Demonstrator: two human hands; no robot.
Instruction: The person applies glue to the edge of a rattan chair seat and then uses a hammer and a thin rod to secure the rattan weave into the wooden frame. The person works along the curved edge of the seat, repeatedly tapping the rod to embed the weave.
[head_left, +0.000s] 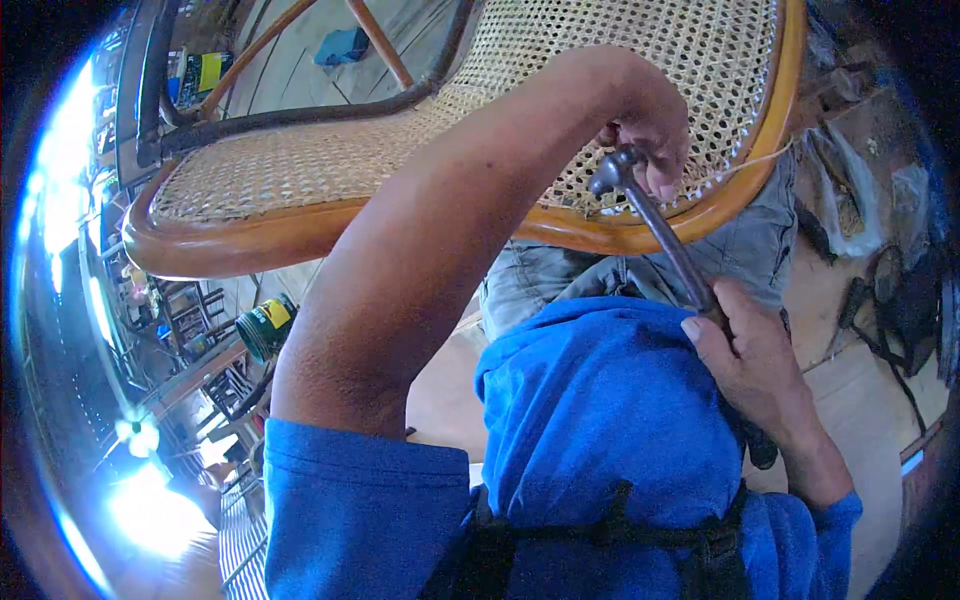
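Over the person's lap, a hammer [655, 225] lies slanted; its long axis runs from the lower right up to the upper left, and its dark metal head points at the edge of the woven cane seat [300, 165]. The right hand [755, 365] is wrapped closed around the handle, thumb on top. The left hand [650, 130] is closed just beside the hammer head, the fingers bent and pressed against the cane near the rim; what they pinch I cannot tell. The seat belongs to a chair with an orange wooden frame [250, 235]. Around it is a workshop with a wooden floor [860, 400], a green can [265, 325] at the left and strong light from that side.
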